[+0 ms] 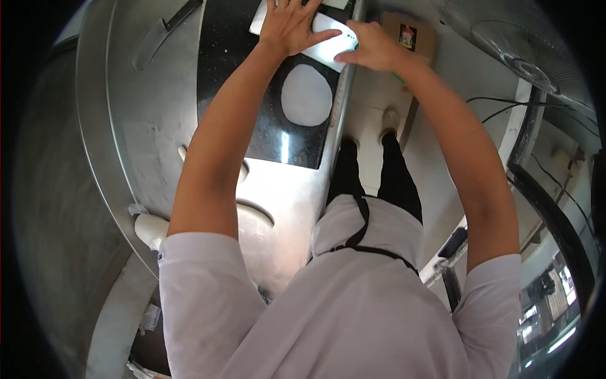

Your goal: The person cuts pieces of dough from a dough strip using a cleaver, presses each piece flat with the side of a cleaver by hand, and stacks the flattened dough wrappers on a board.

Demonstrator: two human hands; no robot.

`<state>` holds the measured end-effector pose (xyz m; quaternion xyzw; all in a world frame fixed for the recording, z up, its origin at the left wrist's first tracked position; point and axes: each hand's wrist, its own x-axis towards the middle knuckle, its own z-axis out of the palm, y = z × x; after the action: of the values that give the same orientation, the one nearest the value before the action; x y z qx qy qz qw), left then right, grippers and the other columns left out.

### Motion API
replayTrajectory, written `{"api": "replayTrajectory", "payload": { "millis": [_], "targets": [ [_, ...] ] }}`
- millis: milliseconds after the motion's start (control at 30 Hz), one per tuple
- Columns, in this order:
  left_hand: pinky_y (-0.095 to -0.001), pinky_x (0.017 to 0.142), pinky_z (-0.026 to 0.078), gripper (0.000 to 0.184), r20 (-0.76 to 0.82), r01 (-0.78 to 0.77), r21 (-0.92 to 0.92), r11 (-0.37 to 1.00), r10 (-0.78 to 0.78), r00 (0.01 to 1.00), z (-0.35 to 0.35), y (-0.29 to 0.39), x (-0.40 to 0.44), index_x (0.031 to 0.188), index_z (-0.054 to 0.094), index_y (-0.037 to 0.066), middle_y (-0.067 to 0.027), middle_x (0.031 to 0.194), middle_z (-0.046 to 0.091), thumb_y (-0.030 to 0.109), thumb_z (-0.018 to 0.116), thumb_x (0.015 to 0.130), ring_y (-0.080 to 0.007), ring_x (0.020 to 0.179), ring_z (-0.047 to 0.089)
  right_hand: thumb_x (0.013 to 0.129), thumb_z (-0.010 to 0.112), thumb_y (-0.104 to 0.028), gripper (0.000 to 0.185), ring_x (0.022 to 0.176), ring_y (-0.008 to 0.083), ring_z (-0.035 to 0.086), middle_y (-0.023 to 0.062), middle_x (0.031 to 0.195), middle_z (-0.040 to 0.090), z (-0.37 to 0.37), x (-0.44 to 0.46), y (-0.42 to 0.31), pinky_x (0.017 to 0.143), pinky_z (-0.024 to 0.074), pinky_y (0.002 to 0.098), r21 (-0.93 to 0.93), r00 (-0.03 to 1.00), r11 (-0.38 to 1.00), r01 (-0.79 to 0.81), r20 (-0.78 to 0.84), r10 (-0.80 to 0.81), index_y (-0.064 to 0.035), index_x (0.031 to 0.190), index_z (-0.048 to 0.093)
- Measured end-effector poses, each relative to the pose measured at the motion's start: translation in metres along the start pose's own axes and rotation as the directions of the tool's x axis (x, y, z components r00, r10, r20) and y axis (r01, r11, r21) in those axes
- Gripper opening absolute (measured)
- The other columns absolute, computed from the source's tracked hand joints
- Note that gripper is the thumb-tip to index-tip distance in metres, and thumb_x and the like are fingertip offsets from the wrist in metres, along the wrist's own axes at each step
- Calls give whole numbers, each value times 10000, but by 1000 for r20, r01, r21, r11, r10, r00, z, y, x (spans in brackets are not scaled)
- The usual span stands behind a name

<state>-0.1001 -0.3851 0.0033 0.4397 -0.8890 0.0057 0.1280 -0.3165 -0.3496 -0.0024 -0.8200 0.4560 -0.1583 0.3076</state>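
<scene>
My left hand (289,26) lies with fingers spread over a white, flat, rectangular object (325,50) with small green marks at its right end. What kind of object it is I cannot make out. My right hand (372,47) grips that right end, thumb and forefinger apart on its near and far sides. Just below them, a thin white round sheet, like rolled dough (307,95), lies flat on a black speckled slab (268,142). Neither hand touches the round sheet. The top of the frame cuts off some fingers of my left hand.
A long-bladed knife (151,44) lies on the metal worktop (136,114) at the far left. Larger pale, rounded pieces (249,227) sit near my left arm. A cardboard box (423,35) stands right of the counter edge, below a fan (517,54). Black cables hang at the right.
</scene>
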Motion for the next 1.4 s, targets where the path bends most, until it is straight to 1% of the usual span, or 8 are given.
{"api": "replayTrajectory", "payload": {
  "millis": [100, 133, 200, 233, 467, 700, 900, 1400],
  "targets": [
    [-695, 1191, 111, 1124, -21, 1, 9, 1000, -1, 1000, -8, -10, -6, 1606, 262, 138, -268, 1650, 181, 708, 684, 734, -484, 1517, 153, 846, 725, -204, 455, 1021, 474, 664, 333, 1027, 675, -15, 22, -14, 837, 538, 508, 109, 959, 953, -282, 22, 281, 92, 1163, 586],
    [-604, 1151, 243, 955, 124, -190, -104, 976, 203, 971, -19, -9, -18, 1588, 309, 194, -170, 1578, 323, 493, 733, 786, -396, 1441, 308, 822, 801, -282, 476, 758, 352, 699, 218, 901, 700, -13, 26, -13, 742, 554, 477, 254, 869, 831, -494, 168, 465, -24, 1178, 619],
    [-459, 1076, 412, 847, 317, -373, -301, 878, 461, 829, -40, 6, -47, 1553, 374, 237, -63, 1469, 494, 151, 771, 810, -286, 1326, 497, 854, 776, -251, 463, 821, 333, 701, 179, 999, 693, 6, -8, -7, 770, 568, 434, 319, 889, 830, -457, 185, 419, -42, 1228, 600],
    [-405, 1041, 449, 862, 388, -387, -363, 848, 515, 765, -50, 17, -62, 1537, 393, 225, -54, 1433, 523, 24, 761, 783, -263, 1287, 531, 890, 745, -242, 464, 919, 301, 684, 170, 1088, 668, 47, -45, 21, 795, 565, 402, 219, 994, 975, 50, -110, -27, -40, 1273, 577],
    [-393, 991, 456, 270, 609, -476, -189, 859, 482, 630, -45, 50, -58, 1122, 674, 138, -25, 1087, 693, 64, 673, 862, -219, 1116, 632, 882, 785, -246, 554, 776, 354, 705, 218, 848, 688, 45, -322, -58, 704, 528, 402, 334, 854, 803, -493, 364, 373, 21, 1302, 542],
    [-352, 938, 431, 73, 534, -520, -104, 848, 489, 690, -47, 48, -43, 868, 736, 155, -6, 957, 687, 111, 711, 814, -198, 1035, 630, 933, 708, -225, 442, 977, 359, 693, 202, 1071, 705, -13, -226, -19, 854, 522, 413, 279, 908, 864, -419, 125, 400, 10, 1283, 577],
    [-383, 898, 477, 56, 731, -293, -240, 925, 371, 573, -66, 43, -36, 820, 745, 128, -34, 910, 710, 134, 754, 765, -245, 958, 678, 849, 805, -313, 502, 939, 311, 706, 206, 1051, 715, 27, -57, -15, 838, 532, 430, 288, 925, 880, -379, 144, 351, 15, 1167, 596],
    [-398, 833, 535, 400, 643, 424, -442, 790, -50, 764, -112, -35, -89, 1053, 610, 24, -172, 983, 691, 78, 769, 690, -306, 961, 687, 893, 760, -362, 459, 886, 435, 683, 276, 915, 678, 52, -231, -87, 759, 522, 469, 311, 872, 867, -388, 428, 237, 31, 1052, 582]
  ]
}}
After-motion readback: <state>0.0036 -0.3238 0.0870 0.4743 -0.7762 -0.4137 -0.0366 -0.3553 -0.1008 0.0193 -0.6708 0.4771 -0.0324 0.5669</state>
